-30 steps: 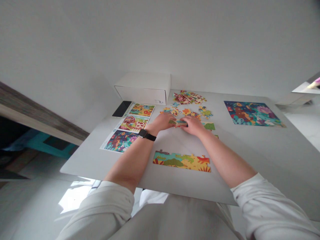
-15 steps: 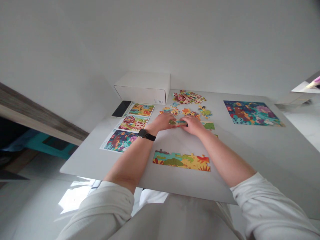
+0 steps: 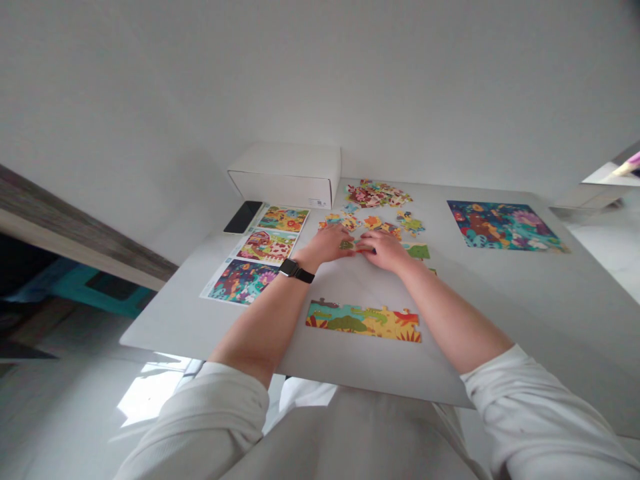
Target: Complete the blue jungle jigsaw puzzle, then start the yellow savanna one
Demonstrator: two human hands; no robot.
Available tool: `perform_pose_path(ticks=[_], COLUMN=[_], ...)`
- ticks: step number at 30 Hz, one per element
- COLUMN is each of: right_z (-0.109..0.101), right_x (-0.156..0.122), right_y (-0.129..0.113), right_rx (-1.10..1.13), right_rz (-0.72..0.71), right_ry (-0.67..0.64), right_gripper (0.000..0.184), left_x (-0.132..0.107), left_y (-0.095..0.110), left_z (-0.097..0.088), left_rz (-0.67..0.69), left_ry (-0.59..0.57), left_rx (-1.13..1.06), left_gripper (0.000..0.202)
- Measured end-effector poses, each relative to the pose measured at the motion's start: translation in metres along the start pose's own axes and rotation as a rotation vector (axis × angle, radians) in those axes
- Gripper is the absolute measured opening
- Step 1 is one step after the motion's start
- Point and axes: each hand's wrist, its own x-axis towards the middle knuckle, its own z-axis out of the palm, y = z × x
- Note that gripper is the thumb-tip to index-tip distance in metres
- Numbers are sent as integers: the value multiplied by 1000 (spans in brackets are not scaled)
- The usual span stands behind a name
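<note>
Both hands meet near the middle of the table. My left hand (image 3: 331,244), with a black watch on its wrist, has its fingers closed on a greenish puzzle piece (image 3: 346,245). Close against it, my right hand (image 3: 384,249) is closed over a puzzle piece mostly hidden under its fingers. Just behind the hands lie loose yellow and orange puzzle pieces (image 3: 411,224). A green piece (image 3: 418,251) shows to the right of my right hand. Nearer to me is a joined puzzle strip (image 3: 364,321) with a crocodile, a bush and sand.
A white box (image 3: 280,187) stands at the back left, with a dark phone (image 3: 243,217) by it. Reference picture sheets (image 3: 267,245) lie on the left. More reddish pieces (image 3: 379,194) are heaped at the back. An assembled dark-blue puzzle (image 3: 505,225) lies on the right.
My right fingers have shifted slightly left and now cover the teal piece that showed between the hands. My left wrist has turned a little; everything else stays put.
</note>
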Motion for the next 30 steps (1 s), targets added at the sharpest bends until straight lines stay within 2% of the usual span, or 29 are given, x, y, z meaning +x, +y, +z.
perform_pose_path(ticks=[5, 11, 23, 30], right_z=[4, 3, -1, 2], right_x=[0, -1, -1, -1], right_y=[3, 1, 0, 1], right_rx=[-16, -14, -6, -15], right_rz=[-34, -52, -54, -62], right_ry=[-6, -12, -27, -31], right_gripper=[25, 28, 28, 31], left_x=[-4, -9, -10, -10], left_y=[-11, -22, -20, -14], left_z=[-11, -19, -23, -26], left_rz=[13, 59, 84, 64], left_ry=[-39, -61, -86, -100], left_rx=[11, 1, -58, -66], left_gripper=[45, 32, 29, 35])
